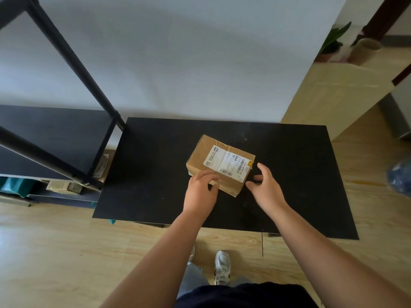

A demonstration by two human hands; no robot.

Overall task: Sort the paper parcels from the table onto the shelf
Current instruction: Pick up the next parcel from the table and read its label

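A brown cardboard parcel [219, 164] with a white shipping label lies flat near the middle of the black table [155, 174]. My left hand [201, 193] rests at the parcel's near left corner, fingers curled against its edge. My right hand [265, 187] hovers just right of the parcel's near right corner, fingers spread and apart from the box. The black metal shelf [66, 138] stands to the left of the table.
Lower shelf levels hold several parcels: a brown one [63, 187], a teal bag [15, 185] and a labelled one [102, 165]. A pale wooden cabinet [333, 96] stands at the right, a blue bag [400, 176] on the floor. My feet [222, 267] stand near the table's front edge.
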